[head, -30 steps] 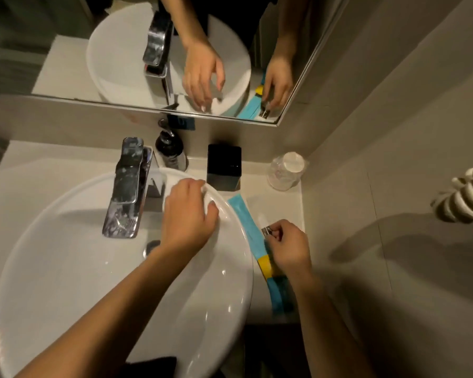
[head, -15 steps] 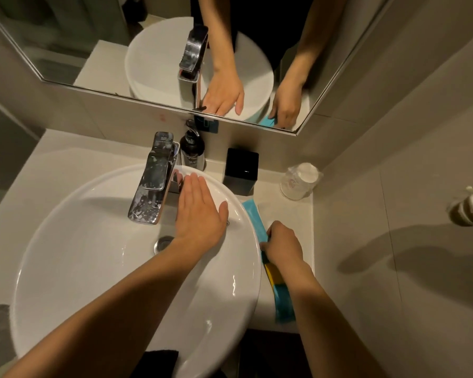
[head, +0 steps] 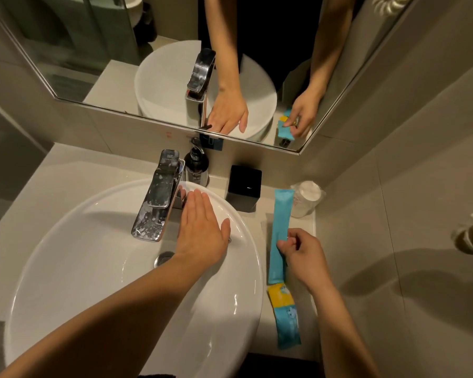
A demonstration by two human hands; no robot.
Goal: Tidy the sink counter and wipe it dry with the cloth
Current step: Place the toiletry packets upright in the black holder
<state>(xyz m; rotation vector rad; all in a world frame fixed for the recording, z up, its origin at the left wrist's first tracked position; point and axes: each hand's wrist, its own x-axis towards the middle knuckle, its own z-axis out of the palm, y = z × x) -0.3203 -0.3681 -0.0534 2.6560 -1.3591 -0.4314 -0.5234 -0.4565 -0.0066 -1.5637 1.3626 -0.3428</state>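
counter is running as a narrow pale strip around the white basin, holding a soap pump, a black box, a wrapped cup, and two blue packets. we are resting our left hand flat on the basin's rear rim beside the tap, fingers together and extended, gripping nothing. we are pinching the long packet at its right edge, near mid-length, with our right hand; its far end is lying just beside the cup. the short yellow-and-blue packet is lying nearer us, touching the long one's near end. we are judging both packets light, thin and limp, likely slick, so we are favouring a pinch across the width near the middle to limit drooping. no cloth is showing in this view; wiping is not yet begun.
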